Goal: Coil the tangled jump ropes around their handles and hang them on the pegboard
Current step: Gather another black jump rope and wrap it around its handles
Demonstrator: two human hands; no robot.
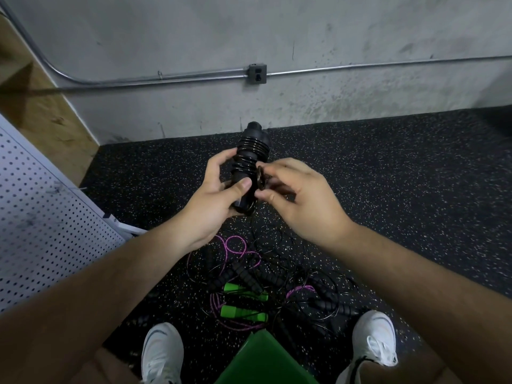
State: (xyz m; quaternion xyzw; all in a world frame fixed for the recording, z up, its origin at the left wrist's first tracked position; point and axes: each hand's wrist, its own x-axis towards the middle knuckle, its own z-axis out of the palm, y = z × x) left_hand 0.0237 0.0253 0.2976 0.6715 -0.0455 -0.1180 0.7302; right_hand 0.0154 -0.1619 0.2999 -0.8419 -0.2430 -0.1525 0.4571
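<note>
My left hand (214, 189) grips a pair of black jump rope handles (250, 153), held upright with thin black rope coiled around them. My right hand (297, 189) pinches a small loop of that black rope (261, 177) right beside the handles. From the bundle the rope trails down to the floor. On the speckled floor between my feet lies a tangled pile: black ropes with ribbed black handles (249, 275), a pink rope (235, 245) and two green handles (243, 314). The white pegboard (41, 217) leans at the left.
A concrete wall with a metal conduit (166, 77) and an outlet box (257, 74) faces me. A green object (263, 358) sits at the bottom between my white shoes (162, 353). A wooden panel (36, 101) stands behind the pegboard.
</note>
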